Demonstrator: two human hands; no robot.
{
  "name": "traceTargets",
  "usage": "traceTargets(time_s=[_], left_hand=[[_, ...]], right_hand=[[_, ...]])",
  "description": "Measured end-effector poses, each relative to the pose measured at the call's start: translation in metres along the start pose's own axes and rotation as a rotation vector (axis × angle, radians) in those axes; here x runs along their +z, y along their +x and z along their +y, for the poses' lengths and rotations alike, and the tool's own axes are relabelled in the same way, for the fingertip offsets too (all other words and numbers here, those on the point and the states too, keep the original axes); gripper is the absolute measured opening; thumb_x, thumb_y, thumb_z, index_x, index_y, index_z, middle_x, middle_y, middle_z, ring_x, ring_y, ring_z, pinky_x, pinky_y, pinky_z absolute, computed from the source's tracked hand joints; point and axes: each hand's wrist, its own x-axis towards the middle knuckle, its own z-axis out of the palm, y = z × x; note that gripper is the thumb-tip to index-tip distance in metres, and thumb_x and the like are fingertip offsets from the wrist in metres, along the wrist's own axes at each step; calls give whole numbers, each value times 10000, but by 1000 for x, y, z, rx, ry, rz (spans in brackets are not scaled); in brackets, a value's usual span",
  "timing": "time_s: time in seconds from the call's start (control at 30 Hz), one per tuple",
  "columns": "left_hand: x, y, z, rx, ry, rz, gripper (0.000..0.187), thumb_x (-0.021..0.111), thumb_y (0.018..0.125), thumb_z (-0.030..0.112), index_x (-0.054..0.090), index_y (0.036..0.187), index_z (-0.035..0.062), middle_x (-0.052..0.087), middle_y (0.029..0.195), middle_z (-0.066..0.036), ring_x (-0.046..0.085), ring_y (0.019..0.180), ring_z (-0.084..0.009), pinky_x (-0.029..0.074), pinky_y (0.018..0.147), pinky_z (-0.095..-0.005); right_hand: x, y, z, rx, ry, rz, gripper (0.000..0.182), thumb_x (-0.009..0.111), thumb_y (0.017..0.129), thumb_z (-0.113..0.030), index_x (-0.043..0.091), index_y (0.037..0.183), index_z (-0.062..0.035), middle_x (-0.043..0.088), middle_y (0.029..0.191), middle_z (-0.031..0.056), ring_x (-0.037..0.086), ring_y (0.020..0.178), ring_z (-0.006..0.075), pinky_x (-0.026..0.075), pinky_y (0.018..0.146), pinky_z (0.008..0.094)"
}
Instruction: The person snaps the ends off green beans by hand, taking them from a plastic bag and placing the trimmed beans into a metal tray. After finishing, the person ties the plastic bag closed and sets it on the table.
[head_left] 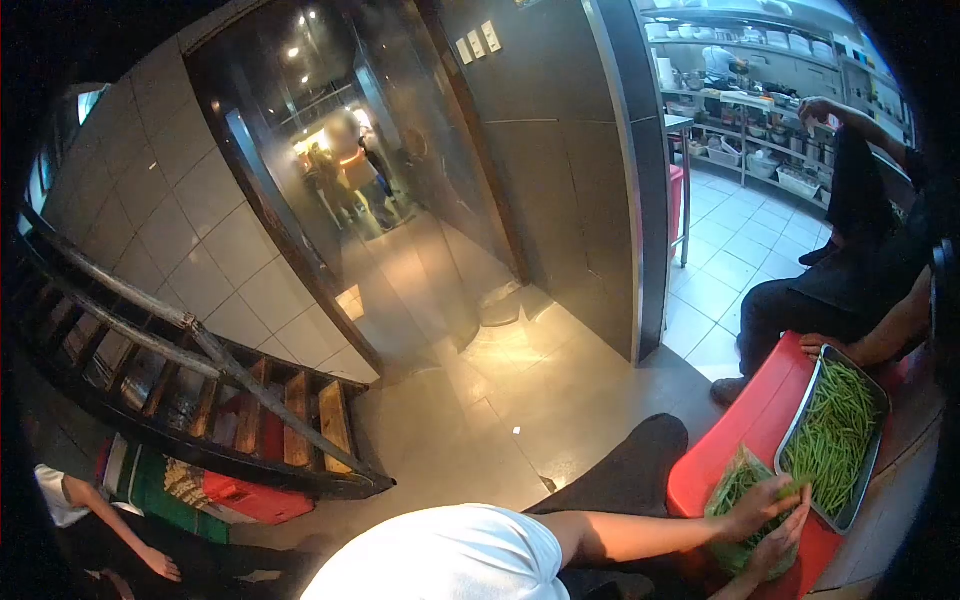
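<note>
My left hand (pixel 755 508) reaches over a clear plastic bag (pixel 738 478) of green beans, its fingers closed on a few green beans (pixel 795 488). Just below it, my right hand (pixel 778 545) is closed too, its fingertips at the same beans. Both hands are beside the near edge of a metal tray (pixel 848 522) filled with long green beans (pixel 835 435). Bag and tray rest on a red surface (pixel 735 410). The palms and the lower part of the bag are partly hidden.
At the right sits a person in dark clothes (pixel 800 300), one hand (pixel 825 345) at the tray's far edge. Another person's arm (pixel 120 530) shows lower left, under wooden stairs (pixel 255 400). A glass door (pixel 400 200) and kitchen shelves (pixel 760 110) stand beyond.
</note>
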Motion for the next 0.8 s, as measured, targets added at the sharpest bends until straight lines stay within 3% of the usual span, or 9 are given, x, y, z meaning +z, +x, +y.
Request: traceTargets(time_s=[0.07, 0.17, 0.27, 0.47, 0.57, 0.67, 0.73, 0.8], left_hand=[[13, -6, -1, 203, 152, 44, 409, 593, 999, 288, 525, 1282, 1, 635, 987, -174, 638, 870, -287, 497, 802, -381], [6, -4, 9, 49, 122, -132, 473, 627, 960, 279, 516, 1342, 22, 641, 1085, -229, 639, 982, -389, 495, 836, -424], [-1, -6, 36, 33, 138, -205, 431, 659, 941, 302, 565, 1251, 18, 625, 1102, -212, 619, 1044, -376, 479, 887, -416], [0, -3, 18, 177, 192, -217, 434, 687, 901, 275, 578, 1234, 19, 639, 1057, -222, 634, 998, -389, 491, 838, -411], [-1, 7, 25, 158, 118, -180, 441, 701, 886, 265, 581, 1219, 2, 634, 1012, -230, 644, 946, -377, 495, 798, -400], [-6, 16, 43, -127, 109, -159, 454, 717, 873, 259, 581, 1209, -15, 626, 956, -235, 650, 907, -350, 493, 780, -380], [-7, 27, 45, -192, 136, -188, 490, 739, 841, 239, 584, 1233, -11, 609, 1026, -254, 636, 940, -365, 492, 798, -407], [-2, 28, 43, 46, 329, -51, 543, 756, 802, 214, 582, 1266, -6, 573, 1126, -278, 615, 989, -393, 490, 827, -436]], right_hand=[[-11, -9, -1, 139, 79, 90, 527, 338, 1096, -349, 513, 1382, 57, 601, 1310, 156, 572, 1204, 258, 416, 1053, 380], [-22, -10, -3, 249, 196, 158, 523, 342, 1093, -350, 521, 1373, 53, 605, 1304, 155, 576, 1197, 260, 420, 1050, 382], [-10, 1, -6, 300, 300, 135, 519, 346, 1090, -351, 529, 1364, 50, 609, 1297, 155, 580, 1191, 261, 424, 1046, 384], [5, 14, -12, 365, 420, 115, 512, 354, 1084, -353, 545, 1347, 42, 616, 1284, 153, 588, 1177, 265, 431, 1038, 388], [7, 13, -12, 389, 440, 126, 508, 358, 1081, -354, 554, 1338, 39, 620, 1278, 153, 592, 1170, 267, 435, 1035, 390], [8, 10, -12, 406, 457, 146, 505, 363, 1078, -355, 562, 1329, 35, 624, 1271, 152, 596, 1163, 269, 439, 1031, 392], [6, 7, -11, 415, 460, 161, 503, 365, 1076, -356, 567, 1323, 33, 626, 1267, 152, 598, 1158, 270, 442, 1029, 394], [6, 4, -11, 431, 460, 181, 500, 368, 1074, -356, 572, 1317, 30, 629, 1263, 151, 601, 1154, 272, 444, 1026, 395]])
